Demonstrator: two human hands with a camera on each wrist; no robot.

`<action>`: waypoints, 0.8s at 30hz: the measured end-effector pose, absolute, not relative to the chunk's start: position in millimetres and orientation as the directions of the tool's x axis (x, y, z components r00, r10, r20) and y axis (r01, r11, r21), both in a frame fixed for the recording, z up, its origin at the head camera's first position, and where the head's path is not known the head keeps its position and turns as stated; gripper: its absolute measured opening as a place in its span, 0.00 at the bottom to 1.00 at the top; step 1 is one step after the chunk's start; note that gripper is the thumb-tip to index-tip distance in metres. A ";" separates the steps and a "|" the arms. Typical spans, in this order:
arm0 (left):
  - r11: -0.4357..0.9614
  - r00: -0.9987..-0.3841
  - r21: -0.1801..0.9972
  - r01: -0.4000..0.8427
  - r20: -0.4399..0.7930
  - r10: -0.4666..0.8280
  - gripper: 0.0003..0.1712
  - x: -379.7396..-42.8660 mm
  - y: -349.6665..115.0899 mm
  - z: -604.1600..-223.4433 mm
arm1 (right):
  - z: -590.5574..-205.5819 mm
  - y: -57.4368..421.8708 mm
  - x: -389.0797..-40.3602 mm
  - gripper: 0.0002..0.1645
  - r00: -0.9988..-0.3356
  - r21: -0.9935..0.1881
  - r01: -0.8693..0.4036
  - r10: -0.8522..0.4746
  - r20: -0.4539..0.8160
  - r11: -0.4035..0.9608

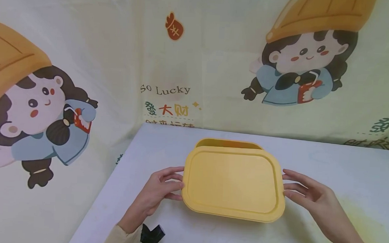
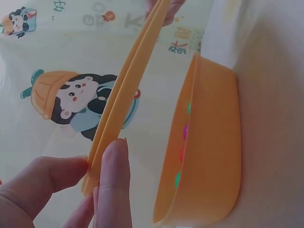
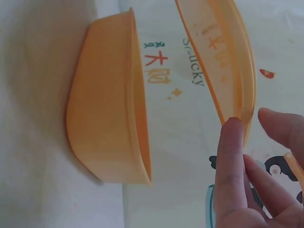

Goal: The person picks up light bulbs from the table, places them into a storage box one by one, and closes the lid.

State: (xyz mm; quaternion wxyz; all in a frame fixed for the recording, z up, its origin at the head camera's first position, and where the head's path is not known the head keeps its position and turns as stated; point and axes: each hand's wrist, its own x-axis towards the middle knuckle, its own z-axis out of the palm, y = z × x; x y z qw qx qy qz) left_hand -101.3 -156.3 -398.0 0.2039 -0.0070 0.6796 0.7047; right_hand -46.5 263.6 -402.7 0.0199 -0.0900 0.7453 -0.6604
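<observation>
A yellow rectangular lid (image 1: 234, 183) with rounded corners is held up in the air, level across both hands. My left hand (image 1: 163, 187) pinches its left edge, with fingers on either face of the rim in the left wrist view. At the right edge, my right hand (image 1: 312, 193) holds the lid between spread fingertips. Below and behind the lid stands a matching yellow box (image 2: 213, 142), uncovered and mostly hidden by the lid in the head view. Several small coloured balls (image 2: 185, 133), green, purple and red, show inside the box.
The box rests on a white table (image 1: 167, 145). A cream cloth (image 1: 223, 64) printed with cartoon figures and lettering hangs behind the table and along its left side. Black wrist straps (image 1: 152, 234) sit on both wrists.
</observation>
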 end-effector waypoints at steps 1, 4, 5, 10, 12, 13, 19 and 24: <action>0.006 -0.917 0.956 -0.295 -0.285 0.278 0.31 -102.1 -156.2 -398.5 | -402.9 262.7 -47.1 0.30 -0.986 -0.986 -0.098 -0.149 0.077 0.137; 0.009 -0.920 0.958 -0.287 -0.278 0.276 0.30 -104.8 -155.7 -400.1 | -404.0 260.3 -48.7 0.30 -0.992 -0.969 -0.069 -0.117 0.042 0.236; 0.010 -0.921 0.959 -0.284 -0.276 0.275 0.30 -105.9 -155.5 -400.7 | -404.4 260.0 -49.4 0.29 -0.993 -0.963 -0.066 -0.113 0.037 0.262; 0.020 -0.925 0.962 -0.271 -0.266 0.270 0.29 -111.6 -154.5 -403.8 | -406.0 259.6 -53.4 0.29 -0.995 -0.934 -0.050 -0.098 0.016 0.354; 0.023 -0.927 0.964 -0.265 -0.261 0.270 0.29 -113.7 -154.0 -404.3 | -406.1 259.3 -55.3 0.29 -0.996 -0.929 -0.042 -0.087 0.011 0.368; 0.025 -0.927 0.964 -0.264 -0.260 0.271 0.29 -114.6 -153.6 -404.3 | -405.9 259.1 -56.3 0.29 -0.997 -0.927 -0.039 -0.082 0.009 0.373; 0.040 -0.932 0.968 -0.250 -0.251 0.263 0.29 -120.1 -150.2 -402.8 | -405.7 257.8 -63.5 0.30 -0.999 -0.915 -0.024 -0.047 0.005 0.403; 0.050 -0.941 0.970 -0.239 -0.244 0.234 0.28 -126.3 -146.8 -401.8 | -407.6 257.0 -71.9 0.31 -1.000 -0.910 -0.019 -0.024 0.010 0.415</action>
